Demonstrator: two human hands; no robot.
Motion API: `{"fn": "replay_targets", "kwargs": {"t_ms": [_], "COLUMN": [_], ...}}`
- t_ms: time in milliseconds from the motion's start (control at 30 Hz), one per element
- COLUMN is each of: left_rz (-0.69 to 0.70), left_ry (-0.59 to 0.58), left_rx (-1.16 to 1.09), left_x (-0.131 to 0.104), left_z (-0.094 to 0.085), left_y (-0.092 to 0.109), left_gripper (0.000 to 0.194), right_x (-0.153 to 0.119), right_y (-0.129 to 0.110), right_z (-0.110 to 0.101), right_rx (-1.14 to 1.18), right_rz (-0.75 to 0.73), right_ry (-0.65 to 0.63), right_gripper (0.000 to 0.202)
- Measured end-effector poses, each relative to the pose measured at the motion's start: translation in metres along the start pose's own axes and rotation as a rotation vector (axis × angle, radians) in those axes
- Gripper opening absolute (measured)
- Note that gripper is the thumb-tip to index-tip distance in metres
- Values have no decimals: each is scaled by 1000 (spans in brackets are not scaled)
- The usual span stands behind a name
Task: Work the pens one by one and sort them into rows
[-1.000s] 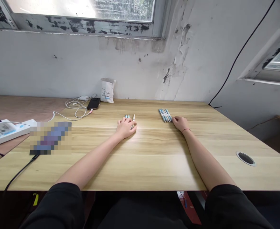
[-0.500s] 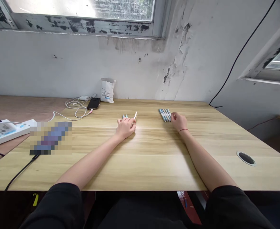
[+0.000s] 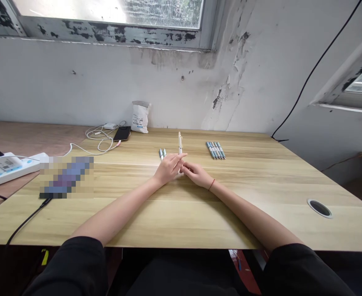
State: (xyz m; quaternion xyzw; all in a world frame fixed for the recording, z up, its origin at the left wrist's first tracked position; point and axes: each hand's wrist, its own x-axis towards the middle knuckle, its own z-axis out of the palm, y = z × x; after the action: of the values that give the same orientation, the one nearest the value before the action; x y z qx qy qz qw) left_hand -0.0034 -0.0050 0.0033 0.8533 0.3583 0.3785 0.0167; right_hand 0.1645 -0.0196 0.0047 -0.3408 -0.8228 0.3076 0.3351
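Note:
A white pen [image 3: 180, 142] stands nearly upright above the middle of the desk. My left hand [image 3: 168, 167] grips it from the left, fingers closed around its lower part. From the right, my right hand [image 3: 198, 174] pinches near the pen's lower end, its fingertips close to those of the left. Just beyond my left hand lie two blue-and-white pens [image 3: 161, 153], partly covered by that hand. To the right, several blue, white and green pens [image 3: 216, 150] lie side by side in a neat row.
At the back left are a black phone [image 3: 122, 133], a tangled white cable [image 3: 99, 142] and a white packet [image 3: 140, 117]. A blurred-out device [image 3: 66, 177] lies at left beside a power strip [image 3: 20, 169]. A round cable hole [image 3: 319, 208] sits at right in the wooden desk [image 3: 181, 222].
My right hand has left the row of pens and come left to meet my left hand. The white pen has been raised upright between both hands.

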Motion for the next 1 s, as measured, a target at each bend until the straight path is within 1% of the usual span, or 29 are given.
{"fn": "replay_targets", "kwargs": {"t_ms": [100, 167, 233, 300, 400, 433, 500, 567, 600, 667, 767, 867, 1000], "left_rz": [-13, -57, -79, -41, 56, 75, 86, 64, 53, 53, 82, 61, -40], "left_ry": [-55, -58, -59, -55, -56, -77, -161, -238, -256, -248, -217, -250, -304], "left_rx": [141, 264, 363, 408, 416, 425, 463, 503, 510, 508, 481, 392, 284], "left_x": [0, -1, -1, 0, 2, 3, 4, 3, 3, 2, 0, -1, -2], "left_z": [0, 0, -1, -2, -2, -2, 0, 2, 2, 3, 3, 2, 0], "left_y": [1, 1, 2, 3, 5, 6, 7, 7, 8, 8, 9, 9, 9], "left_gripper": [40, 37, 32, 29, 25, 24, 25, 26, 26, 24, 22, 20, 25], "right_x": [0, 0, -1, -2, -3, -4, -3, -2, -1, -1, -2, -4, -5], "right_y": [6, 12, 17, 22, 26, 26, 27, 26, 25, 24, 23, 23, 27], "right_z": [-7, -10, -12, -12, -13, -14, -16, -19, -21, -24, -26, -25, -21], "right_rx": [46, -19, -148, -303, -492, -515, -483, -395, -354, -299, -302, -475, -752], "right_rz": [47, 83, 114, 127, 113, 107, 90, 77, 71, 61, 41, 25, -30], "right_ry": [-8, 14, 65, 118, 175, 190, 193, 137, 91, 11, -24, -12, 26], "right_gripper": [37, 37, 33, 28, 23, 22, 22, 24, 26, 29, 30, 25, 18]}}
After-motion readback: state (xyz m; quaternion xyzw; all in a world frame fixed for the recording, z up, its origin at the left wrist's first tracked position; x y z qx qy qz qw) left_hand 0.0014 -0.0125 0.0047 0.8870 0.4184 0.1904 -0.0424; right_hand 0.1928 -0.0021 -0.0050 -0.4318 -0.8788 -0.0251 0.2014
